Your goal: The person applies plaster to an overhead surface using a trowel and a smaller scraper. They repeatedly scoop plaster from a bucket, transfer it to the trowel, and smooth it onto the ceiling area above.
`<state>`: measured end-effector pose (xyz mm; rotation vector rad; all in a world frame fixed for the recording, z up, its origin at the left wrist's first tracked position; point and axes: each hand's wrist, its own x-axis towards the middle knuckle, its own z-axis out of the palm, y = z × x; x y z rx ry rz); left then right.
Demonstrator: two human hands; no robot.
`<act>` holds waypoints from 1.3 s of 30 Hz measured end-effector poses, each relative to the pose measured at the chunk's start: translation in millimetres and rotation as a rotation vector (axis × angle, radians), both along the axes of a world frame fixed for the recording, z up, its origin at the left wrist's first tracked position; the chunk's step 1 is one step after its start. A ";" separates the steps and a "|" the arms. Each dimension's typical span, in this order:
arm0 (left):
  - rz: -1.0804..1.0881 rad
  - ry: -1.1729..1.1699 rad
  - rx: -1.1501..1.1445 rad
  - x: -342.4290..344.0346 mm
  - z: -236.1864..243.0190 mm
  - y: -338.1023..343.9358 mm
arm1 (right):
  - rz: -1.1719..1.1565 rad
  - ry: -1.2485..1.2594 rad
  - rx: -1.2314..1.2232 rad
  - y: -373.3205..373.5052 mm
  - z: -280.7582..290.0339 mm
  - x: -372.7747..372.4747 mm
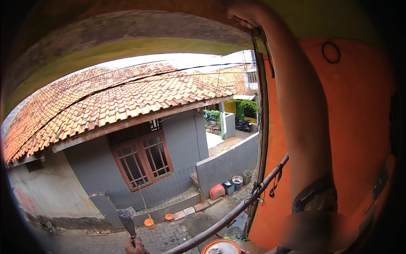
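My left hand (135,246) comes in at the lower edge, closed round the handle of a putty knife (126,219). The knife's wide, smeared blade points up and away from me. High above, my right hand (247,12) reaches up to the painted overhang (148,46), its fingers curled by the top of an upright wooden pole (263,127). What those fingers hold, if anything, is hidden. The raised right arm runs down in front of an orange wall (355,122). Below, between my arms, an orange-rimmed bucket (222,242) shows at the bottom edge.
A slanting pole (224,221) crosses in front of me, tied to the upright one. Beyond lie a paved lane (169,237), a grey house (186,131) with a tiled roof (122,89), small orange buckets (149,223), a red container (217,191) and overhead cables.
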<state>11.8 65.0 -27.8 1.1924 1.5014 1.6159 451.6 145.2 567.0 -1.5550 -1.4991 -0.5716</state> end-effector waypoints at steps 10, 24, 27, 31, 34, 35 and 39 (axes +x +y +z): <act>0.027 -0.021 0.017 6.7 3.8 -11.0 | 0.303 0.114 -0.196 -48.3 -6.4 22.0; 0.032 0.004 -0.011 11.7 11.3 -17.3 | 0.263 -0.048 0.023 18.1 -54.7 39.4; 0.043 0.013 0.018 9.9 8.8 -15.0 | 0.260 -0.007 -0.094 -25.3 -41.7 42.2; 0.025 0.005 0.011 7.6 7.2 -10.8 | 0.310 0.178 0.069 -12.8 -20.9 36.5; -0.006 -0.018 -0.002 9.3 11.6 -1.6 | 0.344 0.166 0.045 27.9 3.6 63.9; -0.005 -0.023 -0.003 11.3 12.6 -1.7 | 0.307 0.083 0.018 33.5 2.1 63.9; 0.054 -0.030 -0.027 3.1 -6.6 -18.1 | 0.359 -0.029 -0.030 -9.7 -46.3 -2.4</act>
